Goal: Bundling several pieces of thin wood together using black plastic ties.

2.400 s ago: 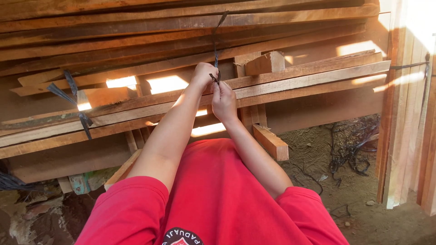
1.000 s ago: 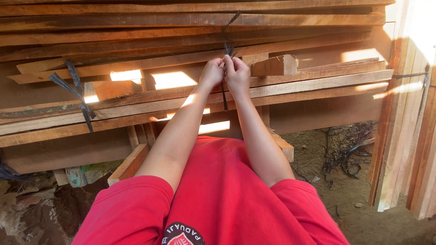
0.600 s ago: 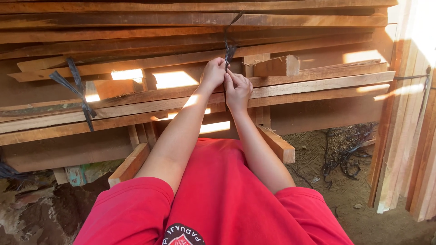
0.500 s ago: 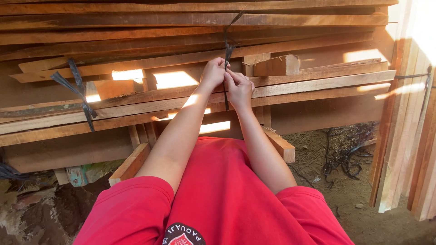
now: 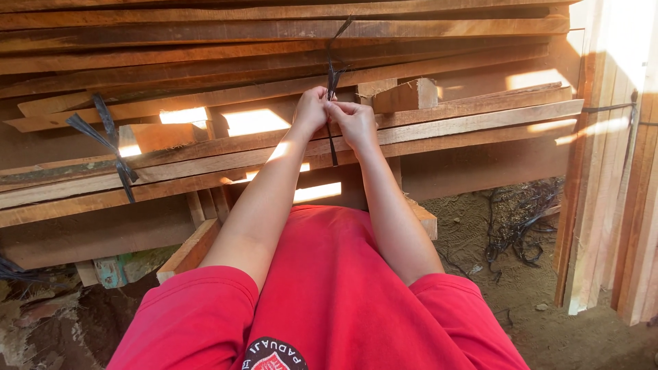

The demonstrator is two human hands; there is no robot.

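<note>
Left hand [image 5: 310, 109], right hand [image 5: 354, 123] both pinched on black strap [image 5: 332, 75], knot point at front of stacked planks [image 5: 439, 116]. Risk: strap slips from fingers, knot loosens, bundle slack. Second tied strap [image 5: 110, 140] far left.

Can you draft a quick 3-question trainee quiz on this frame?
1. True or false: both hands grip the black strap at the plank stack.
2. Which hand is nearer the short wood block? A) left hand B) right hand
3. Fill in: a second black tie sits on the stack's ____ side in the picture.

Key: 1 true; 2 B; 3 left.
</note>
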